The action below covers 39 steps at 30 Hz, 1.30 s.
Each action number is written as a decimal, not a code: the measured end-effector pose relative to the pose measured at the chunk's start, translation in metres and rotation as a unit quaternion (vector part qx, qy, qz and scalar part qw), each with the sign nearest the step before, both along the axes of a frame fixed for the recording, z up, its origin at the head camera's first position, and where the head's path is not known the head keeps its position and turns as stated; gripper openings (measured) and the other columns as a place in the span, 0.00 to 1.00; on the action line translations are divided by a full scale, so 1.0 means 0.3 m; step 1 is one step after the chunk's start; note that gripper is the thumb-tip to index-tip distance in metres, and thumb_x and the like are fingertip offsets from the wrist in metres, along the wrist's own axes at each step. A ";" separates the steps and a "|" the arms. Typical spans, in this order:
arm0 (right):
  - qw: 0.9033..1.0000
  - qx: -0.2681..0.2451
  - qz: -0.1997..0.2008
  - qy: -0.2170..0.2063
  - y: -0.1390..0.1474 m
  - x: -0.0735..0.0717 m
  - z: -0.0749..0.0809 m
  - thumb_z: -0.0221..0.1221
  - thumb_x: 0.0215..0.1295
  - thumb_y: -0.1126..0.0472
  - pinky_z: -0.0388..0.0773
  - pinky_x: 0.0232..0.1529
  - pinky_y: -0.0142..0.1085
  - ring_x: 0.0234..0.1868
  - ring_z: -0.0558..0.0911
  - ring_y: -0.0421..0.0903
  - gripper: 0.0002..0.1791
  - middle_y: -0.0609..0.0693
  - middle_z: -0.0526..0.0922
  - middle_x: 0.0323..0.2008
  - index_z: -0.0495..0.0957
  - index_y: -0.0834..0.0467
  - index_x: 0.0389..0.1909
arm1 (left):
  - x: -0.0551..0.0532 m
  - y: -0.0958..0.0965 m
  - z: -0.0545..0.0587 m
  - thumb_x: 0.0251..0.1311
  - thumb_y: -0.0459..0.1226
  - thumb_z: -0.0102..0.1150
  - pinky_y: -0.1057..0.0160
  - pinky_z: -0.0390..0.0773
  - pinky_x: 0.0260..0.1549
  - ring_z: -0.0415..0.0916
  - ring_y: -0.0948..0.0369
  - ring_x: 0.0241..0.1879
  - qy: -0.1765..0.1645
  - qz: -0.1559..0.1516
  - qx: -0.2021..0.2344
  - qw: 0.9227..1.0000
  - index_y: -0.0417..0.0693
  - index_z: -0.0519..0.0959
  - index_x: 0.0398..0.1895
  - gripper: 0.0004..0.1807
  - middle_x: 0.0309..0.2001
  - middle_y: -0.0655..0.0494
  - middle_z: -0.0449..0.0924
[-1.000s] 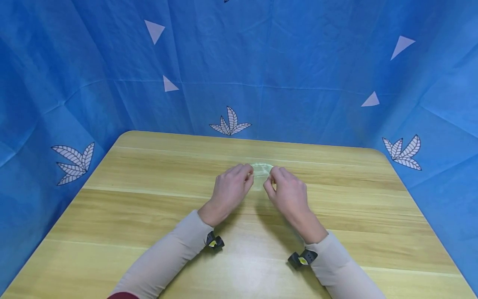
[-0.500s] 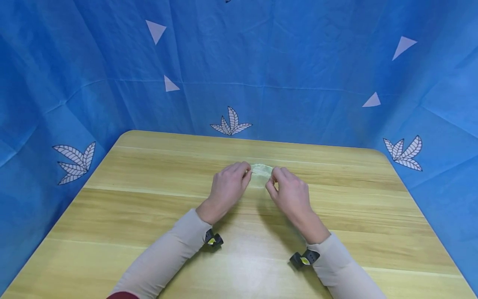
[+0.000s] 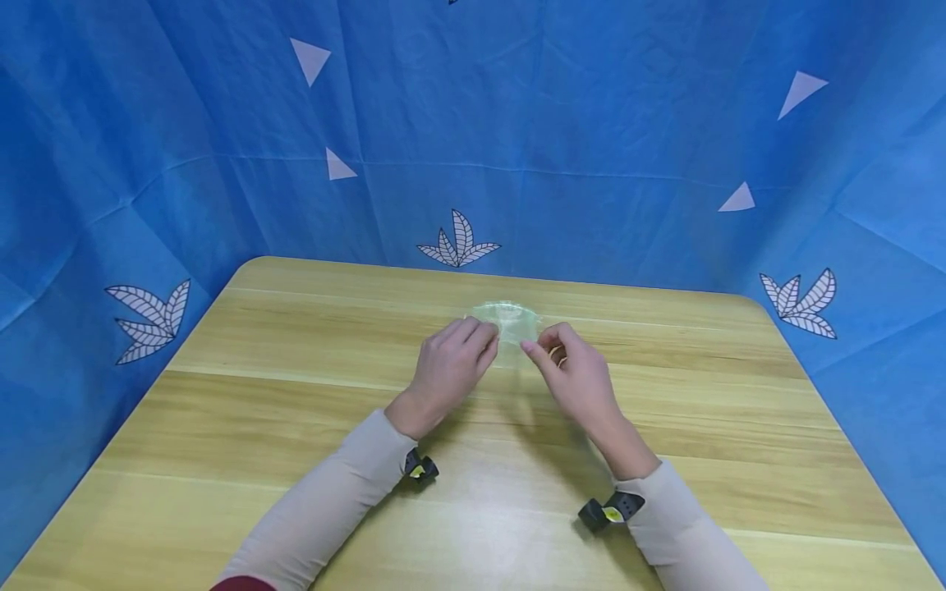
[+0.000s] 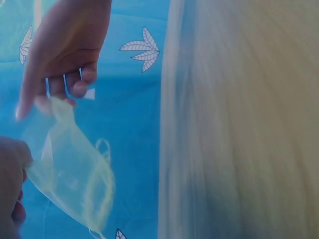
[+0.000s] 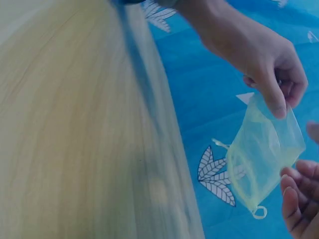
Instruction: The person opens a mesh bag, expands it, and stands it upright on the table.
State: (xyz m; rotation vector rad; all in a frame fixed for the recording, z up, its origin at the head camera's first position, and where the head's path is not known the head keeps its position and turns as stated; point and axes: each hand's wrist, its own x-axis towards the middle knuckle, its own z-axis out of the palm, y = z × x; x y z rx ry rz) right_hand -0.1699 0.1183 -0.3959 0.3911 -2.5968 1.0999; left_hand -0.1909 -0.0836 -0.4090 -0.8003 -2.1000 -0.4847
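A sheer pale-green drawstring pouch (image 3: 508, 315) stands up between the two hands near the far side of the table. My left hand (image 3: 449, 365) pinches one corner of it between thumb and curled fingers. In the right wrist view, the pouch (image 5: 264, 154) hangs from that left hand (image 5: 251, 57), with small cord loops at the ends of its gathered band. My right hand (image 3: 584, 373) is at the opposite corner, thumb apart from the bent fingers. Its fingertips meet the pouch fabric in the left wrist view, where the right hand (image 4: 70, 47) comes from the top.
The wooden table (image 3: 310, 394) extends under both arms, with its far edge a short way beyond the pouch. A blue curtain (image 3: 443, 107) with leaf and triangle prints surrounds the back and sides. A black camera (image 3: 421, 468) sits on the left wrist, another camera (image 3: 602, 515) on the right.
The pouch has gone from a narrow strip between the hands to a wider shape spread up beyond them. My right thumb has come away from the fingers, loosening its pinch; the left hand has barely moved.
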 end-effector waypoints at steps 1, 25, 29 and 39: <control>0.999 -0.028 -0.001 -0.020 0.004 -0.002 0.001 0.56 0.68 0.40 0.74 0.31 0.40 0.31 0.78 0.44 0.20 0.48 0.81 0.31 0.75 0.54 0.40 | -0.002 -0.002 -0.001 0.62 0.33 0.62 0.66 0.79 0.24 0.77 0.60 0.28 0.010 -0.005 -0.001 1.000 0.44 0.81 0.35 0.02 0.31 0.55 0.81; 0.879 -0.370 0.010 -0.301 0.083 -0.071 -0.003 0.55 0.72 0.60 0.71 0.25 0.26 0.25 0.72 0.39 0.09 0.49 0.71 0.33 0.72 0.64 0.42 | -0.007 0.010 -0.018 0.62 0.31 0.58 0.67 0.80 0.33 0.79 0.60 0.29 0.107 -0.144 -0.044 0.983 0.43 0.82 0.30 0.05 0.30 0.54 0.82; 0.878 -0.372 0.008 -0.302 0.089 -0.074 0.003 0.55 0.72 0.60 0.70 0.25 0.26 0.26 0.72 0.39 0.08 0.48 0.71 0.32 0.72 0.63 0.40 | -0.004 0.009 -0.015 0.59 0.31 0.62 0.67 0.80 0.35 0.80 0.60 0.31 0.091 -0.148 -0.050 0.984 0.44 0.82 0.31 0.01 0.31 0.54 0.82; 0.901 -0.339 0.013 -0.270 0.101 -0.074 0.016 0.51 0.73 0.62 0.70 0.28 0.29 0.27 0.72 0.41 0.08 0.50 0.70 0.35 0.73 0.64 0.42 | 0.009 -0.006 -0.031 0.55 0.43 0.71 0.66 0.79 0.42 0.80 0.61 0.37 -0.019 -0.154 -0.058 0.986 0.45 0.81 0.38 0.14 0.36 0.56 0.82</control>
